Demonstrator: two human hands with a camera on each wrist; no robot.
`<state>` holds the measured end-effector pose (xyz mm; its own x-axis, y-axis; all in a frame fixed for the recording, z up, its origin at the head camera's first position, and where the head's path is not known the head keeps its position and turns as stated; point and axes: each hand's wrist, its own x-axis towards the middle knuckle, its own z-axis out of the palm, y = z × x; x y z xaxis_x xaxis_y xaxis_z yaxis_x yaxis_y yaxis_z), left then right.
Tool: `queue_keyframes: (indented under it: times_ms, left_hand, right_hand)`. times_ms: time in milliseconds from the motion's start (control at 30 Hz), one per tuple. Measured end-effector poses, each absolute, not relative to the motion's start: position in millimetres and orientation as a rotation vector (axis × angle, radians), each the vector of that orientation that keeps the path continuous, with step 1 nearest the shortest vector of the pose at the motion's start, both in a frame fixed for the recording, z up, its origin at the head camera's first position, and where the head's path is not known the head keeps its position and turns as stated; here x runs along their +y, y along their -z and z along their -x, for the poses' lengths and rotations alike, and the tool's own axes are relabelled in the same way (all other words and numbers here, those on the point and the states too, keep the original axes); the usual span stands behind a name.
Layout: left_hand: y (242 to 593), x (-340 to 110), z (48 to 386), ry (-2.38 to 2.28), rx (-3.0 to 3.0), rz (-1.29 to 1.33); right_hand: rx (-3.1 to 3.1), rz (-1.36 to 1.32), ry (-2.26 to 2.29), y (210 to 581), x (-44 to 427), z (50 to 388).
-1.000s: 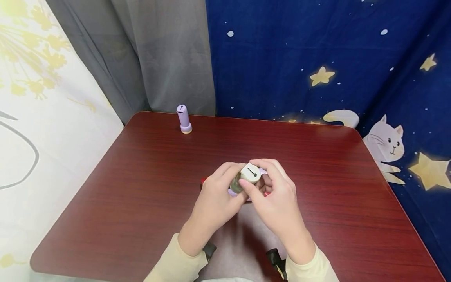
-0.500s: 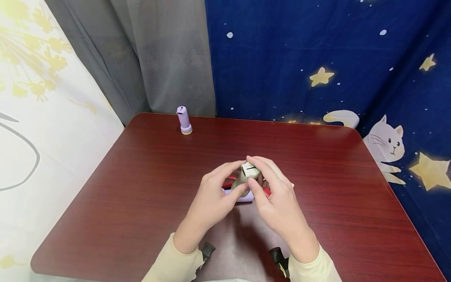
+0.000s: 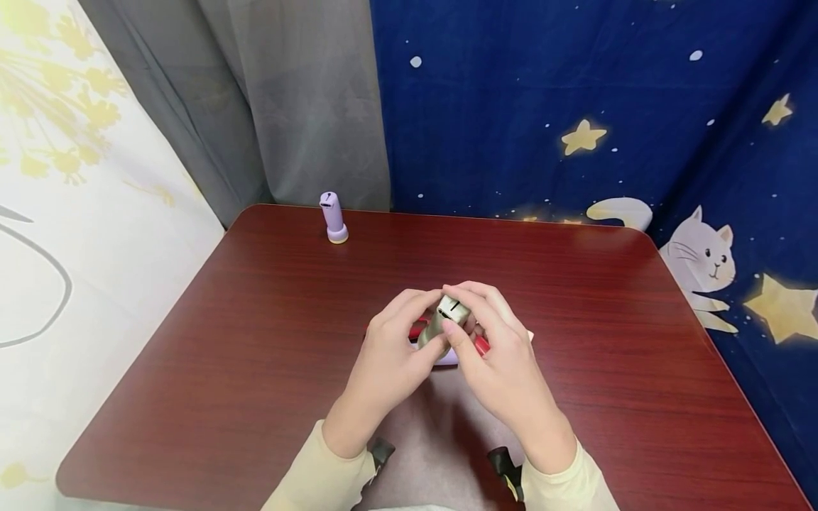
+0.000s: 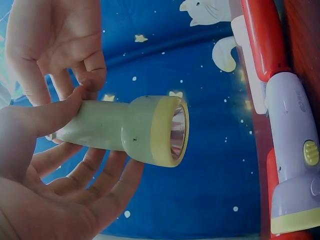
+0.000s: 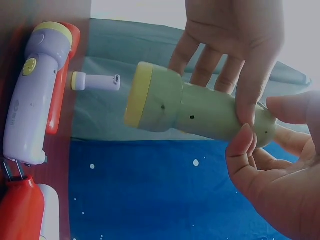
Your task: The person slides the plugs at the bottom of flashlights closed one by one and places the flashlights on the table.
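Observation:
Both hands hold a pale green flashlight [image 4: 107,125] with a yellow rim round its lens, raised above the table. In the head view its tail end [image 3: 452,308] points up, showing a dark slot. My left hand [image 3: 390,348] grips the body, thumb on one side and fingers along the other. At the tail end, my right hand [image 3: 501,341] pinches with thumb and fingertips. Below the hands lie a lilac flashlight [image 5: 35,100] with two metal prongs out of its end and a red flashlight-like body [image 5: 20,205], partly hidden in the head view.
A second lilac flashlight [image 3: 334,218] stands upright near the far left edge of the dark red wooden table [image 3: 268,319]. A white item [image 4: 250,65] lies beside the red one. Grey and blue curtains [image 3: 479,106] hang behind the table.
The green flashlight has turned and tilted in the hands, so the slot on its tail end points another way. More of the red things underneath shows. The standing lilac flashlight stays put.

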<state>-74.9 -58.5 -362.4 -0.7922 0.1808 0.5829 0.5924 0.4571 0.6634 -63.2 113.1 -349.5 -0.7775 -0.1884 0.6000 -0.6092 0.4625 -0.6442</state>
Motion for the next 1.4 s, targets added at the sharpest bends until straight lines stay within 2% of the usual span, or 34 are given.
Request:
queue_keyframes:
  times_ms: [467,867,1067,1400]
  left_hand:
    - [362.3,-53.3,99.4,1.247,-2.244,0.660]
    - [348.0,-63.6,134.4,1.270,-2.377,0.483]
    - [350.4,-76.3,172.6,1.371,-2.504,0.275]
    - [374.7,-124.3,273.0,1.295,-2.682,0.073]
  right_hand:
    - [-2.247,-0.633,-1.307,351.4,115.0,75.7]
    - [-2.390,-0.528,-1.273,344.4,131.0,86.6]
    - [-2.549,-0.553,-1.162,343.9,144.0,89.7]
    - [-2.727,-0.690,-0.816,352.1,158.2,89.5]
